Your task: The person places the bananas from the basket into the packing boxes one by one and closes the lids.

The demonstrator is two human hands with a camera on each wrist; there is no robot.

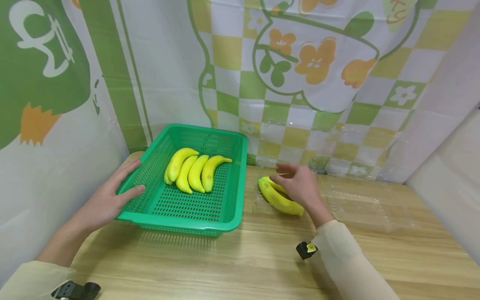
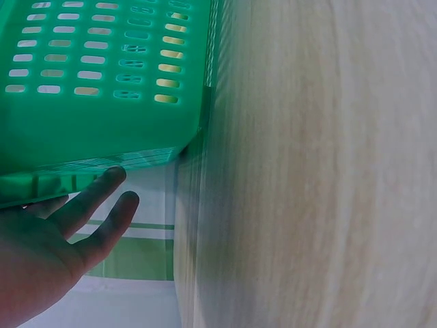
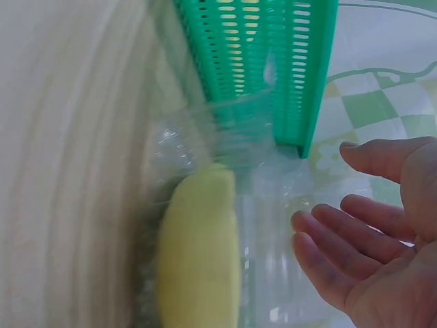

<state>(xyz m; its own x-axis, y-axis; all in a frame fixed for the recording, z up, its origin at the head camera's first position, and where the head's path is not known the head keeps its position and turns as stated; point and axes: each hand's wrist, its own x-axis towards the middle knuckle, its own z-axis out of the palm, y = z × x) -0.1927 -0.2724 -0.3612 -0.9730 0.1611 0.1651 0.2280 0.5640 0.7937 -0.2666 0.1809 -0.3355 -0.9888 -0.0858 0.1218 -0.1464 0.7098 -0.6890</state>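
A green plastic basket (image 1: 221, 226) with slotted walls tilts slightly on the table and holds several yellow bananas (image 1: 196, 173) side by side. My left hand (image 1: 103, 204) holds its left rim, thumb over the edge and fingers along the outside wall, as the left wrist view shows. To the basket's right, bananas (image 1: 279, 200) lie in a clear plastic box (image 3: 256, 205). Over them hovers my right hand (image 1: 300, 183), its fingers loosely bent and nothing between them. In the right wrist view, one banana (image 3: 199, 260) sits in the box, apart from the fingers.
The box's clear lid (image 1: 360, 204) spreads out to the right over the wooden table (image 1: 240, 266). A patterned curtain (image 1: 232, 75) hangs close behind the basket and box, and a pale wall (image 1: 446, 166) closes the right side.
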